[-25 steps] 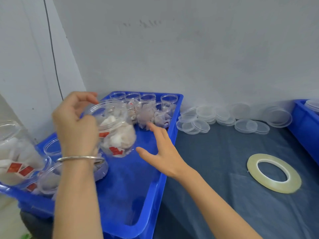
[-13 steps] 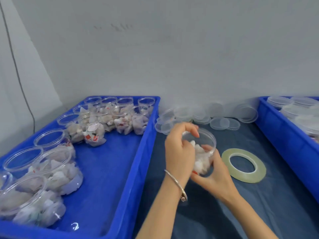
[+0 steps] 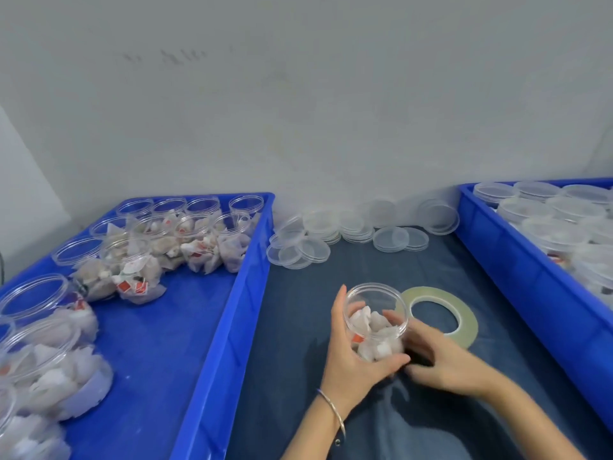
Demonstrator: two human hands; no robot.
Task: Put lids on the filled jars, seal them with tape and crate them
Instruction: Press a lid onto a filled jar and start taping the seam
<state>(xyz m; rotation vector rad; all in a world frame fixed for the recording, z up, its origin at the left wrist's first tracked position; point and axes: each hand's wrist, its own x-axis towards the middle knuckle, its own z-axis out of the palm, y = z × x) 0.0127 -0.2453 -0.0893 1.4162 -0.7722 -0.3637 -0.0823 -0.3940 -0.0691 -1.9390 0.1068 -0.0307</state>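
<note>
- An open, filled jar (image 3: 376,322) stands on the dark cloth-covered surface (image 3: 298,327), between the two blue crates and just beside the roll of tape (image 3: 438,315).
- The left hand (image 3: 351,356) is curled round the jar's near-left side, thumb across the front, gripping it.
- The right hand (image 3: 441,360) lies against the jar's right side low down, fingers reaching toward its base; whether it truly clasps the jar or only steadies it I cannot tell.
- No lid is on this jar; its mouth is bare and the white sachets inside show through.
- To my eye the step in hand is setting this one jar down ready for capping; lidding has not begun.
- The next move would call for one hand to let go and reach to the loose lids (image 3: 300,252) heaped by the wall, while the other keeps the jar upright.
- Many uncapped filled jars wait in the left crate (image 3: 232,293); the right crate (image 3: 517,260) holds lidded ones, so much work seems left.
</note>
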